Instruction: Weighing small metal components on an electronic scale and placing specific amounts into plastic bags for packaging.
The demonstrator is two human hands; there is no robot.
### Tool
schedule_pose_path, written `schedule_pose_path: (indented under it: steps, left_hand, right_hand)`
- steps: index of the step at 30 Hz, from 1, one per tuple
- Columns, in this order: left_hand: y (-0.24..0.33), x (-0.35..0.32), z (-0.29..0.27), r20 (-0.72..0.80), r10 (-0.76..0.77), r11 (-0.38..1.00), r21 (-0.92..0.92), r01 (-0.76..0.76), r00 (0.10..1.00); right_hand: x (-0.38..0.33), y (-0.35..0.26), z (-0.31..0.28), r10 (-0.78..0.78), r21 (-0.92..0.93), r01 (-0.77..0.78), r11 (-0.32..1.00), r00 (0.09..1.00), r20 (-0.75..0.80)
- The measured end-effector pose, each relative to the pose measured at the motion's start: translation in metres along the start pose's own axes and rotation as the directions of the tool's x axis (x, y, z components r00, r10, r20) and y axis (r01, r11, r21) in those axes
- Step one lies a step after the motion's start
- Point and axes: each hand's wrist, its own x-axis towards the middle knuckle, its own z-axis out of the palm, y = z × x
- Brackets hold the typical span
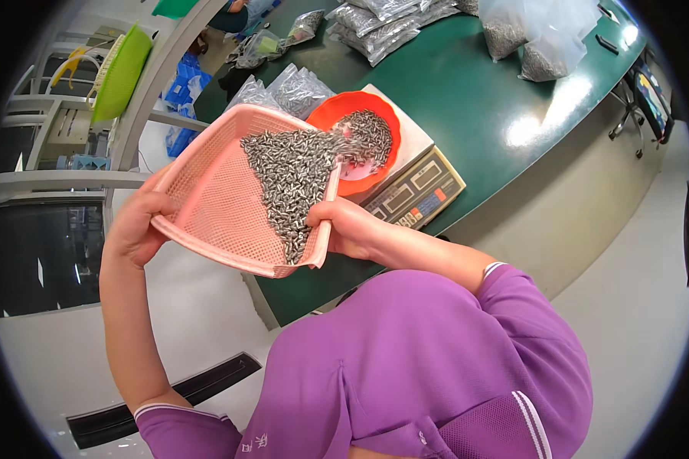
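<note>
I hold a pink perforated plastic basket (214,199) tilted toward an orange bowl (325,115). My left hand (136,226) grips the basket's left rim and my right hand (344,226) grips its right rim. A heap of small grey metal screws (291,172) slides along the basket's right side and spills over its corner into the bowl, where more screws (371,134) lie. The bowl stands on a white weighing scale (417,187) with a keypad, on the dark green table (467,99).
Clear plastic bags of grey screws (383,27) lie at the table's far end, more bags (295,88) beside the bowl, and two bulging bags (540,38) at the right. A green basket (122,73) leans at the left on white shelving (61,180).
</note>
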Motion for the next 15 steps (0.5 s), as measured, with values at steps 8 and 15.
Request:
schedule_pose_path:
  steps: [8, 15]
  left_hand:
    - [0.007, -0.003, -0.001, -0.032, -0.033, 0.999, 0.009, 0.033, 0.999]
    - [0.012, -0.006, 0.004, -0.087, -0.039, 0.999, 0.033, 0.042, 0.995]
  right_hand:
    - [0.002, -0.001, -0.001, 0.037, 0.062, -0.040, 0.997, 0.999, 0.040]
    - [-0.003, -0.004, 0.000, 0.043, 0.017, -0.044, 0.999, 0.998, 0.041]
